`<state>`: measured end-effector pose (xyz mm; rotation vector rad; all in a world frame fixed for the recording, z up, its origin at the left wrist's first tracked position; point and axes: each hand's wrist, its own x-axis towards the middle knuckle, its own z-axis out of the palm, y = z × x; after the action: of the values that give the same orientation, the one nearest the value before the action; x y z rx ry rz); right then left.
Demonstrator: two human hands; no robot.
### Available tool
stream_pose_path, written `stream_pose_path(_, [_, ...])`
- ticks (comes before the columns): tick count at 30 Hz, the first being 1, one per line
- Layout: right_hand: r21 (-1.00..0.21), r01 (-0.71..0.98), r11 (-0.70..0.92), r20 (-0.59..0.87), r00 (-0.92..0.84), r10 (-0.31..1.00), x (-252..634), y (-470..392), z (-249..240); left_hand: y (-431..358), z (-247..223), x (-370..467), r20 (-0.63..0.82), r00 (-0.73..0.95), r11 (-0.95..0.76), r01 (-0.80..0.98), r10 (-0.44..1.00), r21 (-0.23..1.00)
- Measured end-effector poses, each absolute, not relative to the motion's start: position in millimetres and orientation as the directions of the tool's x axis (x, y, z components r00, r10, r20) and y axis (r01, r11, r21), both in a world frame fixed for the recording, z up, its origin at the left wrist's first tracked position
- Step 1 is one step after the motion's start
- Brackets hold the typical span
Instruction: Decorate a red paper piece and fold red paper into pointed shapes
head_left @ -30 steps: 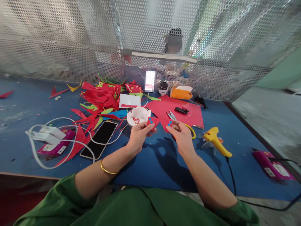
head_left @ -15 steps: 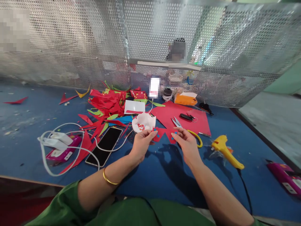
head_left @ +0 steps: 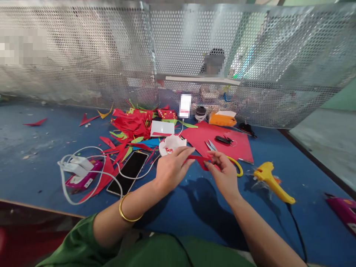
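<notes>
A person's left hand (head_left: 171, 168) and right hand (head_left: 224, 172) pinched 1 red paper piece (head_left: 202, 162) by opposite ends, right of a white bowl (head_left: 172, 142).

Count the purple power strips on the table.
2: the left strip, under the white chargers, and the right strip, cut off by the picture's edge. The paper pile could hide more.
</notes>
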<state>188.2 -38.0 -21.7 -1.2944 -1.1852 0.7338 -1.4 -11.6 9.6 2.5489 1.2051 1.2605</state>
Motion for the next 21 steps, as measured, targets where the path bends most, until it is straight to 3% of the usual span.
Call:
stream_pose_path(3, [-0.931,0.286,0.226,0.289,0.201,0.936,184,-43,-24,-11,19,-2,0.524,0.524,-0.702,0.676,0.671,0.224])
stream_pose_path(9, [-0.943,0.23,0.24,0.294,0.242,0.925,182,-42,-27,10,47,-15,0.36,0.609,-0.686,0.714,0.707,0.14])
stream_pose_path(12, [-0.955,0.206,0.215,0.272,0.308,0.912,183,-39,-29,33,74,-31,0.513,0.383,-0.5,0.859,0.768,0.106])
stream_pose_path(14, [-0.963,0.209,0.169,0.228,0.298,0.927,184,-38,-29,55,94,-44,0.684,0.161,-0.337,0.932,0.711,0.131])
stream_pose_path(16, [-0.962,0.235,0.142,0.204,0.265,0.942,183,-39,-30,81,110,-57,0.767,0.029,-0.239,0.957,0.64,0.163])
stream_pose_path(19, [-0.946,0.288,0.146,0.215,0.224,0.951,181,-41,-30,122,117,-79,0.71,-0.088,-0.069,0.979,0.699,0.189])
stream_pose_path(21, [-0.94,0.308,0.149,0.219,0.209,0.953,180,-42,-30,144,110,-93,0.491,-0.137,0.083,0.988,0.86,0.131])
